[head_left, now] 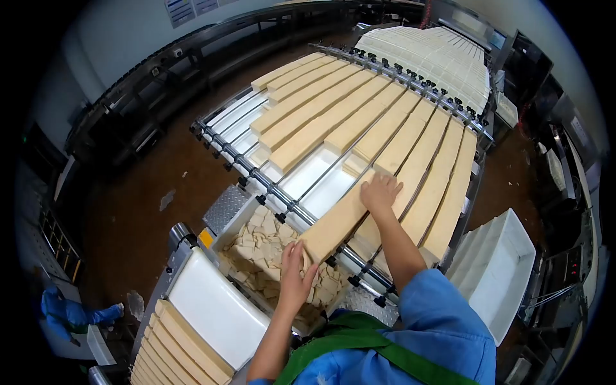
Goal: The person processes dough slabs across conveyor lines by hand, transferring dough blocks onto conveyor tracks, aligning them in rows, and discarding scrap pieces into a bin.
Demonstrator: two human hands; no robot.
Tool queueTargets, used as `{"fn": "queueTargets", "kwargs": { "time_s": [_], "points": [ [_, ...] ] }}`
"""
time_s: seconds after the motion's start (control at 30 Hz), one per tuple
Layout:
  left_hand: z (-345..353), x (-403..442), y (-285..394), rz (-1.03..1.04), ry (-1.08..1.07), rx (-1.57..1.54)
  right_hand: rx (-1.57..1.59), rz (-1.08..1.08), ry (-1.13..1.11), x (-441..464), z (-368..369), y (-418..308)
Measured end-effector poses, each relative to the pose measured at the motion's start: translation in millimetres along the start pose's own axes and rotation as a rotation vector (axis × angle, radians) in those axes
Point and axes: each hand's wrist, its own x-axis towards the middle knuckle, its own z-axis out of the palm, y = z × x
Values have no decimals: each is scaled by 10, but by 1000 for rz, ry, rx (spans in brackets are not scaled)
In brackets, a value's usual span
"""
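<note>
Long rows of thin, pale yellow stacked pieces [327, 122] lie in lanes on a white slatted table. One row [339, 221] reaches over the table's near edge, between my two hands. My left hand [295, 274] is curved against its near end, thumb and fingers pressed to it. On top of the far part of the same row rests my right hand [381, 194], its fingers spread over the pieces. Below my left hand, a bin [226, 239] holds many loose, broken pale pieces.
At the lower left, a white surface [212, 301] carries more rows [183, 343]. White crates [504, 276] stand on the right. A metal rail with black knobs [276, 192] crosses the table's near end. Another person [70, 313] in blue is at the far left.
</note>
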Motion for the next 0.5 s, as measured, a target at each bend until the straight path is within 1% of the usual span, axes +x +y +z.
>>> {"fn": "queueTargets", "kwargs": {
  "time_s": [0.03,0.07,0.13,0.2,0.27,0.3,0.33,0.37,0.4,0.43,0.47,0.5],
  "points": [
    [114,116,-46,33,-10,8,-32,-5,195,-29,59,13],
    [227,187,-82,26,-9,16,-26,-10,188,-71,132,14],
    [415,274,-59,-13,-20,-11,170,-184,106,-322,-6,-115],
    [436,307,-83,-55,-27,-3,430,-397,-126,-643,-188,-241],
    [419,281,-182,57,33,123,403,-467,-375,-1048,-400,-389],
    [382,263,-54,-74,23,-127,406,-437,-399,-1146,-374,-403],
    [360,220,-101,-84,-9,-131,374,-456,-383,-1200,-377,-428],
    [325,201,-202,-93,60,-162,345,-477,-363,-1231,-349,-452],
    [298,188,-236,-103,131,-193,348,-448,-372,-1252,-319,-472],
    [290,126,-254,-108,106,-192,354,-445,-352,-1266,-262,-485],
    [243,64,-219,-133,179,4,361,-447,-326,-1282,-206,-516],
    [204,5,-198,-153,256,202,378,-455,-189,-1332,-122,-544]
  ]
}}
